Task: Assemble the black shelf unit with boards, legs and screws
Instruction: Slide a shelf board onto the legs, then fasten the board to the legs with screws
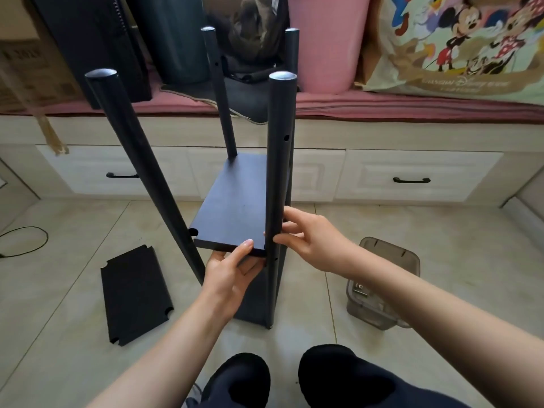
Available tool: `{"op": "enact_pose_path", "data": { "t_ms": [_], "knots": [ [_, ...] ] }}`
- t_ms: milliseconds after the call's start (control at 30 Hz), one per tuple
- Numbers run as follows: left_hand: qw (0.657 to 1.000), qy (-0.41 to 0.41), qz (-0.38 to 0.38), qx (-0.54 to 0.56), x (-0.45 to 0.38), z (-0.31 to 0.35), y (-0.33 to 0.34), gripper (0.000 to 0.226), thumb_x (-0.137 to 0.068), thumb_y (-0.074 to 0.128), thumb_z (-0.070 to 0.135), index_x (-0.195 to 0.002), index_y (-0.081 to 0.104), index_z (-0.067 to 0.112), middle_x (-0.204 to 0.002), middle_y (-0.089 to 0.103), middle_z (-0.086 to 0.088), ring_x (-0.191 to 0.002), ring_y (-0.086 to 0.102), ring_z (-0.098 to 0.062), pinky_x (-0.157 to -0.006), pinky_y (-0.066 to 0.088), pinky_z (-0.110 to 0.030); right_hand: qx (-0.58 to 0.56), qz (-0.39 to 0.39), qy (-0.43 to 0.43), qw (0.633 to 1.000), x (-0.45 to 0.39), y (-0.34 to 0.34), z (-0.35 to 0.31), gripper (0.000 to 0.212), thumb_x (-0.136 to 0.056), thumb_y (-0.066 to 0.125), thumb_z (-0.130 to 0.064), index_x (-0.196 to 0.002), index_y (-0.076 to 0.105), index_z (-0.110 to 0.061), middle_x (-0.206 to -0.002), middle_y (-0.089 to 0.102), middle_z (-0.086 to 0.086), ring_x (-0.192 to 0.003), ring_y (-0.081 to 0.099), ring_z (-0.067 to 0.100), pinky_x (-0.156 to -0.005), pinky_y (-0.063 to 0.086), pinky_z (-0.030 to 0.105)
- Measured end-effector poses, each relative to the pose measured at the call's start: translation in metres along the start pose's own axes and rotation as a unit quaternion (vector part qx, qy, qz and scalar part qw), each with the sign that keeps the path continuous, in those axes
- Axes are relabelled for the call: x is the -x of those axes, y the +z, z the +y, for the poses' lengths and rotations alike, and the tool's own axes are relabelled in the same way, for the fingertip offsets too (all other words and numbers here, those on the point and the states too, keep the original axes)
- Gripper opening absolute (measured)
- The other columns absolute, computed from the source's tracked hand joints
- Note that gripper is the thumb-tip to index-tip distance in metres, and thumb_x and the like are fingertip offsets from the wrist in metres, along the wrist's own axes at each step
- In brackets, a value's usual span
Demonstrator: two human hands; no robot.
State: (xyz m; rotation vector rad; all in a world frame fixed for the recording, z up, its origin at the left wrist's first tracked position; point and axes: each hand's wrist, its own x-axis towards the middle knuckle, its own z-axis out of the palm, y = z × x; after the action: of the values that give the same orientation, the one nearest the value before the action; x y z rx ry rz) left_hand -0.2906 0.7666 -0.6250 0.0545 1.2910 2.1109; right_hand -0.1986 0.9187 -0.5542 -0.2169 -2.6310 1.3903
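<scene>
Fingers of my left hand (232, 267) curl under the near edge of the middle board (235, 207) at frame centre to keep it level, while my right hand (306, 237) pinches the near-right leg (278, 172), seemingly to line up its screw holes.

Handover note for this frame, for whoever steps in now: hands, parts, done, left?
Left hand grips the raised board's near edge from below. Right hand pinches the near right leg.
Four legs stand on the bottom board; the near left leg leans outward.
Spare board lies on the floor, left.
Left: seat the raised board in the leg notches, screw it, add the spare.
</scene>
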Motion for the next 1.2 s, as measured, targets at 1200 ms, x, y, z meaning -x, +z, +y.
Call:
{"op": "enact_pose_path", "data": {
  "t_ms": [1200],
  "knots": [
    [1.000, 0.010, 0.001, 0.001, 0.002, 0.002, -0.008, 0.047, -0.098, 0.058, 0.009, -0.145, 0.049, 0.010, -0.136, 0.063, -0.017, -0.114, 0.069, -0.034, -0.101, 0.053, -0.049, 0.274, -0.047, 0.334, 0.901, 0.085, 0.032, 0.226, 0.022, -0.093, 0.053, -0.012, -0.114, 0.057, -0.009, -0.116, 0.062, 0.015, -0.104, 0.059, 0.033, -0.088, 0.050, 0.041]
  ]
}}
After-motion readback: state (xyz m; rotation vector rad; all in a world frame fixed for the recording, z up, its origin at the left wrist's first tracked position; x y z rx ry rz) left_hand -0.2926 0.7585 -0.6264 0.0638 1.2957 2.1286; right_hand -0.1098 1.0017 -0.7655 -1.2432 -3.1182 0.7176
